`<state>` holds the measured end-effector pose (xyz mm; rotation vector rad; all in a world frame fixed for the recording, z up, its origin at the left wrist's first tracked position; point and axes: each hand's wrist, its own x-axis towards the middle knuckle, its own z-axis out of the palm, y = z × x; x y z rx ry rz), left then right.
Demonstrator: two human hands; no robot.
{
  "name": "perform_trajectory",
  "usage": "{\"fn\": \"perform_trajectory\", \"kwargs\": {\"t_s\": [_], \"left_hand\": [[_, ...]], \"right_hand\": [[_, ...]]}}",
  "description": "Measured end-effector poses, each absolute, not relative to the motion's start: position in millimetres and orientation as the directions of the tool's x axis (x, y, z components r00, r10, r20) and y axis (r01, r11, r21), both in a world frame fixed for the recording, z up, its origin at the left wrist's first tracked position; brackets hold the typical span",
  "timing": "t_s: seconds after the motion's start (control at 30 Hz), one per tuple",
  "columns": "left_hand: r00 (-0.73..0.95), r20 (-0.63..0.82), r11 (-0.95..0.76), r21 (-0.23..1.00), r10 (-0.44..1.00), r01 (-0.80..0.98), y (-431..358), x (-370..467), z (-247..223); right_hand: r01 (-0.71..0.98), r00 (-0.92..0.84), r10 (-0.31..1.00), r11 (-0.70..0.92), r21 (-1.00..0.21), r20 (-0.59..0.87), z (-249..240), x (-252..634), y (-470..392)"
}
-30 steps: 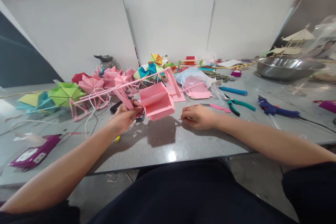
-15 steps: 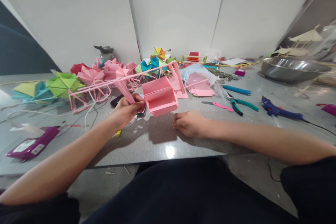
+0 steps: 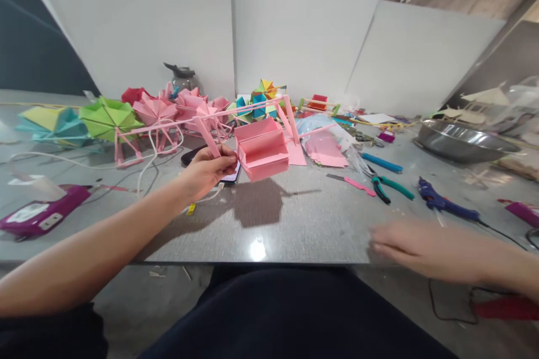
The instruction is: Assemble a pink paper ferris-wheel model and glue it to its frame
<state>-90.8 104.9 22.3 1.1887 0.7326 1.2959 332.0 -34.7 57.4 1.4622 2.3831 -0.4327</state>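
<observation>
My left hand [image 3: 208, 171] pinches a pink paper model [image 3: 264, 151], tilted above the table. The model has an open box-like seat and long thin bars that reach out to the left. Beneath it, a phone [image 3: 232, 175] is partly hidden by my fingers. Over at the front right, my right hand [image 3: 421, 247] is smeared by motion, so its fingers are unclear. The closest tool to it is a blue hot glue gun [image 3: 448, 205], farther back on the table. Pliers with teal-and-black handles [image 3: 392, 187] and a pink-handled blade [image 3: 357, 185] lie between the hands.
Pink paper sheets [image 3: 326, 151] and a blue stick-like tool [image 3: 382, 162] lie behind the pliers. Several folded paper umbrellas [image 3: 110, 118] crowd the back left. A purple power strip [image 3: 50, 213] sits at the left, a steel bowl [image 3: 463, 140] at the right. White cable crosses the left side.
My right hand has moved from beside the pink model far to the right and toward the table's front edge. My left hand still holds the model, almost in the same place.
</observation>
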Motion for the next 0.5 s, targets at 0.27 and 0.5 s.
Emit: {"fn": "perform_trajectory", "kwargs": {"t_s": [0.27, 0.5], "left_hand": [[0.210, 0.231, -0.164, 0.941, 0.950, -0.295, 102, -87, 22], [0.172, 0.226, -0.173, 0.944, 0.959, -0.280, 94, -85, 28]], "right_hand": [[0.954, -0.270, 0.890, 0.194, -0.231, -0.367, 76, 373, -65], [0.755, -0.388, 0.904, 0.423, -0.502, 0.178, 70, 295, 29]]}}
